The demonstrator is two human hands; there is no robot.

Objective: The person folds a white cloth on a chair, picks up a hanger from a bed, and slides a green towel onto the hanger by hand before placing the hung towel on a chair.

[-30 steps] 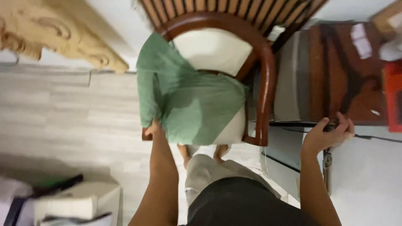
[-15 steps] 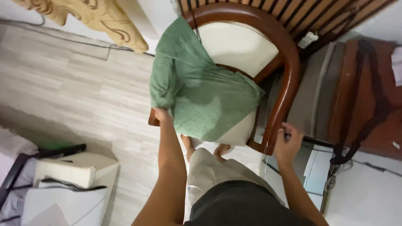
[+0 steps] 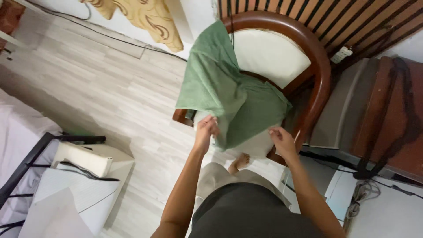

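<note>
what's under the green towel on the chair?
The green towel drapes over the wooden chair, covering its left arm and most of the cream seat cushion, whose front edge shows. Both the left hand and right hand grip its lower edge. Anything else beneath is hidden.

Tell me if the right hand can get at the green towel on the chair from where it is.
Probably yes: the right hand is at the green towel's lower edge on the chair, nothing between.
</note>
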